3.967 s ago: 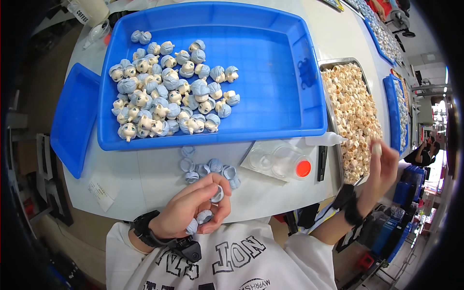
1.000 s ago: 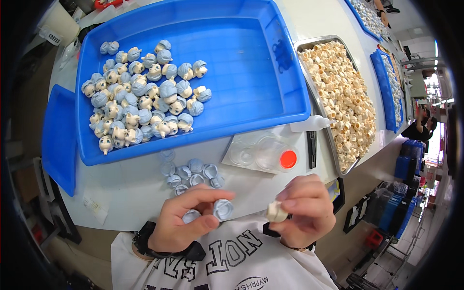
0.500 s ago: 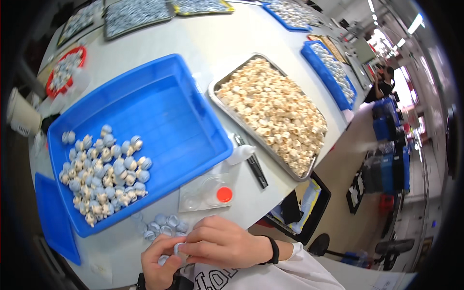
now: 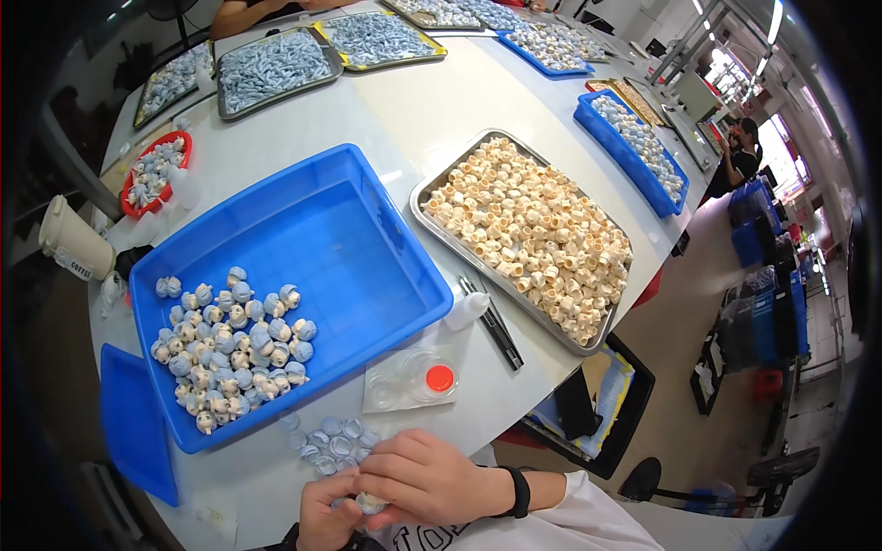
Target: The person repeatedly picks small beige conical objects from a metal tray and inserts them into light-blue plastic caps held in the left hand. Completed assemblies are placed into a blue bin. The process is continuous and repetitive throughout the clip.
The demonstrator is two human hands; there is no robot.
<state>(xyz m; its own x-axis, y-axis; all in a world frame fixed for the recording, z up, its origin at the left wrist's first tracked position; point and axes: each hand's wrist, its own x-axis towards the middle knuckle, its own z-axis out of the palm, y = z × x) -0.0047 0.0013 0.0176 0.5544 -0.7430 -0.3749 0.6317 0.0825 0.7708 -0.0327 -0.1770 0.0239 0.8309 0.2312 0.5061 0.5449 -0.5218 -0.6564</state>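
Both of my hands meet near the lower edge of the view, fingers overlapping. My right hand (image 4: 427, 479) is bent over the top, its fingers pressed together and pinching a small cream-and-blue piece (image 4: 370, 503); my left hand (image 4: 326, 514) curls in on it from the other side. So much of it sits under my fingers that I cannot tell which way it faces, nor exactly where each fingertip rests. My left wrist runs off the bottom edge; a black band (image 4: 521, 491) circles my right one.

Just beyond my knuckles, hollow blue caps (image 4: 340, 446) lie loose on the bench (image 4: 404, 106), the nearest partly covered by my hands. Past them is some clear packaging (image 4: 395, 381) with a red disc (image 4: 440, 377), its clear edges hard to make out. Near it lie a white squeeze bottle (image 4: 467, 311) and a slim black tool (image 4: 501, 335).

To the left, a blue tub (image 4: 358, 248) holds a heap of blue-capped doll heads (image 4: 230, 358), the lower ones buried. To the right, a metal tray (image 4: 416, 197) is full of cream hollow pieces (image 4: 533, 234). At the far side, another person's forearms (image 4: 266, 11) are cut off by the top edge.
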